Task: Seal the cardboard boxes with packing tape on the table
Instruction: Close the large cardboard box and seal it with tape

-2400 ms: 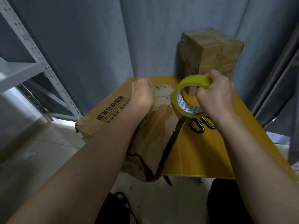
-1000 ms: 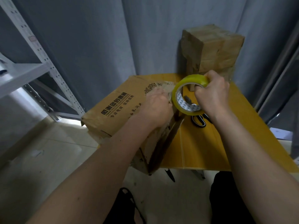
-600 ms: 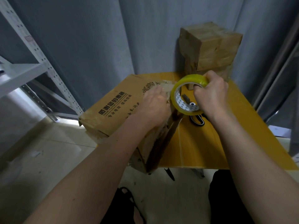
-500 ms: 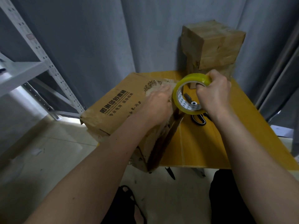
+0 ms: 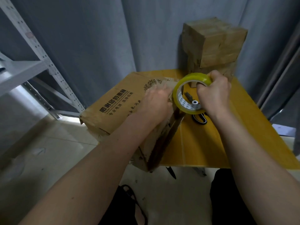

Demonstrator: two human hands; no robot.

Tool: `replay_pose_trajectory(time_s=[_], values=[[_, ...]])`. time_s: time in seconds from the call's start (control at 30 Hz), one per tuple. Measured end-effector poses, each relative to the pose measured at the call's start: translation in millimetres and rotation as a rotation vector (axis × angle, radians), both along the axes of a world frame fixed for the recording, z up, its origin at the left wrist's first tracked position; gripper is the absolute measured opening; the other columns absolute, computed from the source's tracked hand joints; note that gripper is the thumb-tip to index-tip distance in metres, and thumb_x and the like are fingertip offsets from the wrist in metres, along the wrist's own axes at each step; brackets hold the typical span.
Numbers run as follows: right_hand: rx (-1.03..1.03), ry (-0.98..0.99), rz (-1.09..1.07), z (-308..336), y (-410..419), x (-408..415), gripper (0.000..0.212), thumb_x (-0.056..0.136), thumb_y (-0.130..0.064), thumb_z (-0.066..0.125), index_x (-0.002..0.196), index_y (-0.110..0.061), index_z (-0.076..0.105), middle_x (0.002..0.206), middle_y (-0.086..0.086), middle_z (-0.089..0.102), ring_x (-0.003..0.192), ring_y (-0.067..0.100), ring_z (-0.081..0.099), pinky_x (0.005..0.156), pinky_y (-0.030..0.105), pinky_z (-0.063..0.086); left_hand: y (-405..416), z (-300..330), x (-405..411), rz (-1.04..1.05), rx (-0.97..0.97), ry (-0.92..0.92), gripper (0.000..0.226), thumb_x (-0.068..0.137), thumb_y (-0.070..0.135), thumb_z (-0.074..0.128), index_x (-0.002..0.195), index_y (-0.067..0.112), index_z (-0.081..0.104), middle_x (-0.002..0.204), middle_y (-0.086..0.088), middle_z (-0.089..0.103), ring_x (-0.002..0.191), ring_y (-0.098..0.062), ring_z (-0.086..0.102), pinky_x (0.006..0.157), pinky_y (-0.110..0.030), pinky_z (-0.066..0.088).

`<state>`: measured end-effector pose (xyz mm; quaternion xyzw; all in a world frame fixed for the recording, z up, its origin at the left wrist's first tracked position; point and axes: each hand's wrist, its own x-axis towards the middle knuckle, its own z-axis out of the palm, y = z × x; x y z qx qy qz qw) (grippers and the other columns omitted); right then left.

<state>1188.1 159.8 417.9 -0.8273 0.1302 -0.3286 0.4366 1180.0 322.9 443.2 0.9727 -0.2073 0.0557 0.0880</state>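
Large printed cardboard box point(image 5: 113, 106), centre-left of frame, lying on the yellow tabletop point(image 5: 243, 127) and overhanging its left edge; long axis runs from lower left toward upper right; flaps closed, contents not visible. Left hand point(image 5: 155, 104) rests on top of the box near its right edge, fingers blurred; whether it grips anything cannot be told. Right hand point(image 5: 212, 93) grips a yellow tape roll point(image 5: 186, 93), held on edge just beside the box, its open core facing the camera. Scissors point(image 5: 199, 119) lie on the tabletop under the roll. Two sealed boxes point(image 5: 214, 46) stacked at the upper right.
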Motion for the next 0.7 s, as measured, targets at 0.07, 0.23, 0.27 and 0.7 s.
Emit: replay_pose_trajectory(time_s=[0.07, 0.23, 0.27, 0.7], values=[[0.036, 0.022, -0.001, -1, 0, -1, 0.012, 0.078, -0.011, 0.063, 0.075, -0.020, 0.054, 0.063, -0.012, 0.051, 0.063, 0.015, 0.054, 0.060, 0.029, 0.041, -6, 5, -3, 0.015, 0.193, -0.065, 0.069, 0.090, 0.058, 0.055, 0.145, 0.019, 0.042, 0.149, -0.003, 0.046, 0.138, -0.022, 0.041, 0.120, -0.045, 0.002], [0.088, 0.046, 0.001, -3, -4, -6, 0.028, 0.077, -0.011, 0.064, 0.063, -0.025, 0.045, 0.061, -0.012, 0.051, 0.057, 0.003, 0.050, 0.056, 0.023, 0.035, -28, -7, -29, 0.198, 0.397, 0.103, 0.150, 0.052, 0.092, 0.060, 0.153, 0.002, -0.004, 0.158, -0.032, 0.008, 0.145, -0.049, 0.012, 0.116, -0.061, 0.015], [0.095, 0.054, 0.008, -3, -5, -7, 0.027, 0.078, -0.011, 0.064, 0.064, -0.026, 0.046, 0.062, -0.012, 0.051, 0.057, 0.005, 0.050, 0.056, 0.024, 0.036, -29, -12, -32, 0.218, 0.415, 0.094, 0.153, 0.051, 0.089, 0.065, 0.153, 0.003, -0.010, 0.158, -0.033, 0.003, 0.145, -0.051, 0.009, 0.114, -0.063, 0.015], [0.149, -0.038, 0.049, -26, 1, -17, 0.025, 0.083, -0.009, 0.061, 0.071, -0.024, 0.045, 0.065, -0.011, 0.049, 0.063, 0.011, 0.049, 0.061, 0.026, 0.038, -24, -22, -35, 0.216, 0.614, -0.162, 0.087, 0.095, 0.025, 0.057, 0.153, 0.000, -0.003, 0.154, -0.034, 0.018, 0.136, -0.055, 0.031, 0.106, -0.058, 0.039]])
